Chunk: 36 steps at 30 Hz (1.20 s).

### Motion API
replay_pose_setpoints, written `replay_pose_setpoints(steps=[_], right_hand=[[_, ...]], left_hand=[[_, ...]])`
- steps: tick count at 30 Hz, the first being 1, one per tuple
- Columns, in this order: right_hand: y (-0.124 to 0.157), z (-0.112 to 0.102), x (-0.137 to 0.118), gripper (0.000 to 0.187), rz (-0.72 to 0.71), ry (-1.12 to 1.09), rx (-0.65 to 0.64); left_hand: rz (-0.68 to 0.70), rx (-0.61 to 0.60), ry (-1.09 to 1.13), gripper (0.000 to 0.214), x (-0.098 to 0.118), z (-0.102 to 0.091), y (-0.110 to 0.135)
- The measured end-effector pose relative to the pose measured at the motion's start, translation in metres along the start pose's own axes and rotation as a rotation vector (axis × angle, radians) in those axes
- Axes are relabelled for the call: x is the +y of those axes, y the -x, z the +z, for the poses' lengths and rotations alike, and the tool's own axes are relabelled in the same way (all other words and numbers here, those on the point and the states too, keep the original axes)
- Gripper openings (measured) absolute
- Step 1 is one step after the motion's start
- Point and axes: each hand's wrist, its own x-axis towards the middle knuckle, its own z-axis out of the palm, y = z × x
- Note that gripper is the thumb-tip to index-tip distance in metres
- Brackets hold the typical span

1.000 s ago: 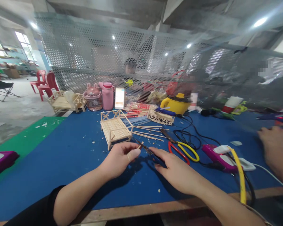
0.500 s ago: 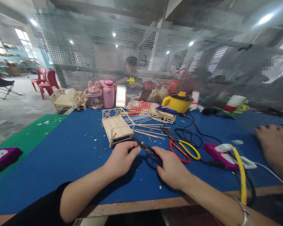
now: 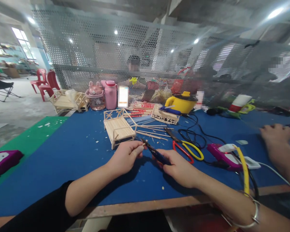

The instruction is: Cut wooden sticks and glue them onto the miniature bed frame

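Note:
My left hand is closed in a pinch on a short thin wooden stick near the table's front middle. My right hand grips dark blue-handled cutters, whose tip points at the stick between my left fingers. Just beyond my left hand stands a small bed-like frame of wooden sticks. Several loose sticks lie to its right. Red and yellow scissors lie right of the cutters.
Another person's hand rests at the right edge. A pink glue gun with yellow and black cables lies near it. A yellow pot, pink bottles and more stick models stand at the back of the blue table. Mesh screen behind.
My right hand has closed around the cutters and lifted them toward my left fingers. My left hand has shifted slightly forward, still pinching the stick.

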Motion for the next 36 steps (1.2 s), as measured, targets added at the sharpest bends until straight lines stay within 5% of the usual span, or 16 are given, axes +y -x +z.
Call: replay_pose_setpoints(steps=[2, 4, 9, 12, 17, 21, 27, 36], right_hand=[[-0.002, -0.008, 0.003, 0.034, 0.072, -0.266, 0.036], [-0.004, -0.019, 0.006, 0.04, 0.112, -0.295, 0.137], [-0.017, -0.027, 0.009, 0.035, 0.225, 0.654, 0.174], [-0.031, -0.014, 0.016, 0.044, 0.282, 0.866, 0.235], [-0.048, -0.003, 0.023, 0.075, 0.257, 0.972, 0.288], [-0.044, -0.012, 0.004, 0.036, 0.099, 0.816, 0.228], [-0.032, -0.014, -0.029, 0.023, -0.198, 0.327, -0.081], [-0.079, -0.007, -0.056, 0.015, -0.647, 0.524, 0.147]], left_hand=[[-0.05, -0.02, 0.062, 0.028, -0.001, 0.001, 0.002], [-0.08, -0.056, 0.091, 0.03, 0.0, 0.002, 0.005], [0.023, -0.392, -0.029, 0.03, 0.007, 0.008, 0.015], [0.133, -0.463, -0.115, 0.027, 0.009, 0.007, 0.017], [0.048, -0.377, -0.132, 0.034, 0.004, 0.006, 0.016], [-0.042, -0.301, -0.088, 0.019, 0.001, 0.009, 0.015], [0.041, -0.052, -0.268, 0.015, 0.01, -0.009, 0.014], [0.242, 0.151, -0.549, 0.013, 0.014, -0.062, 0.01]])
